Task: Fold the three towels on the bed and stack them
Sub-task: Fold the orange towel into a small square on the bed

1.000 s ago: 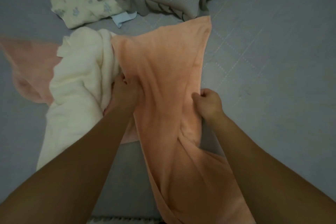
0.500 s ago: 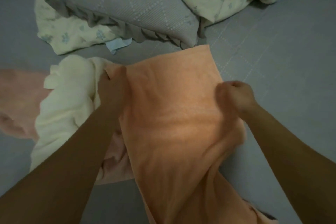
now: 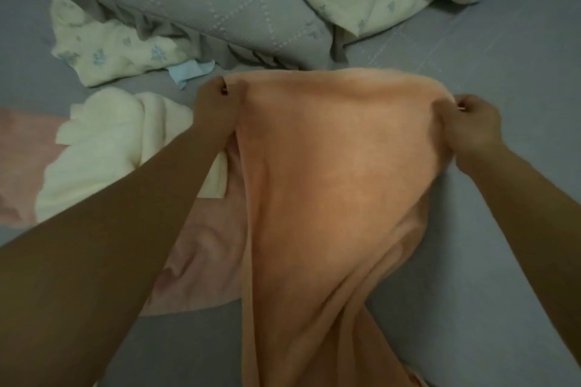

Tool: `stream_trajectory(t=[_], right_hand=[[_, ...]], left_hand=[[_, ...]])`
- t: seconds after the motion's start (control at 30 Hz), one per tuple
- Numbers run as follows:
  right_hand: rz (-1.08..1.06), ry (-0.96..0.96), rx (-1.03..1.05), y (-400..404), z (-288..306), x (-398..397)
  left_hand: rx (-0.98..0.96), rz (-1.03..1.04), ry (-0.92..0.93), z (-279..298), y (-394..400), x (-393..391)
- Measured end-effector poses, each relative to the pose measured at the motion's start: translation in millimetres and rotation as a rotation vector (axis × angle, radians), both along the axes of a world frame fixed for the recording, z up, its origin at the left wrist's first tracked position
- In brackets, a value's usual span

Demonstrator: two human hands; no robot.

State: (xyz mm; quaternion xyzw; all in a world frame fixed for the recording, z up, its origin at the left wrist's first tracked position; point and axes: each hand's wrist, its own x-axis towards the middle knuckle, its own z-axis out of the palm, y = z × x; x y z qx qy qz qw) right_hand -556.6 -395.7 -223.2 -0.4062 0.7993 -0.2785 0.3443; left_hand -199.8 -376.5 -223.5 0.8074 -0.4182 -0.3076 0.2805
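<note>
No readable text, label or number anywhere.

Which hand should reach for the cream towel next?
Left. The left hand pinches the orange towel's corner right beside the cream towel; the right hand holds the far corner across the orange towel.

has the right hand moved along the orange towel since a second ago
Yes. The right hand has slid from mid-edge of the soft orange towel up to its far corner, toward the grey quilted pillow, where it pinches the cloth.
</note>
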Motion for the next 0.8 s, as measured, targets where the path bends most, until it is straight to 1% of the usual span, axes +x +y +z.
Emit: stream_trajectory(t=[0.07, 0.13, 0.2, 0.27, 0.37, 0.43, 0.53, 0.57, 0.63, 0.67, 0.73, 0.8], right_hand=[[-0.031, -0.18, 0.095, 10.9, -6.9, -3.9], [-0.117, -0.418, 0.17, 35.2, -10.1, -12.4], [-0.142, -0.623, 0.262, 77.0, -10.4, -20.7], [-0.096, -0.66, 0.356, 125.5, -12.9, -27.2], [-0.009, -0.605, 0.425, 194.6, -15.1, -30.9], [0.11, -0.546, 0.479, 233.6, -14.8, -32.0], [0.384, -0.357, 0.543, 295.1, -9.9, -36.2], [0.493, -0.285, 0.558, 314.3, -8.9, -39.3], [0.684, -0.181, 0.625, 349.2, -7.8, -46.9], [0.738, -0.144, 0.669, 364.1, -8.2, -50.5], [0.747, -0.091, 0.674, 389.9, -7.4, -59.9], [0.629, -0.085, 0.581, 410.1, -2.1, -74.4]], left_hand=[[0.063, 0.098, -0.002, -5.7, 9.2, -9.4], [-0.002, 0.177, -0.015, -3.6, 43.1, -21.5], [-0.069, 0.17, -0.066, -0.7, 96.7, -38.4], [-0.037, 0.211, -0.046, 0.5, 160.5, -56.8], [0.145, 0.295, 0.017, -2.1, 267.6, -84.1], [0.247, 0.313, 0.054, -2.4, 327.9, -103.1], [0.469, 0.333, 0.031, -3.6, 396.9, -127.8], [0.514, 0.359, 0.028, -5.1, 415.2, -132.9], [0.542, 0.419, 0.029, -5.2, 444.3, -139.8], [0.544, 0.45, 0.042, -4.5, 454.8, -142.0], [0.541, 0.485, 0.076, -2.4, 471.5, -143.7], [0.569, 0.452, 0.094, -3.3, 488.0, -142.7]])
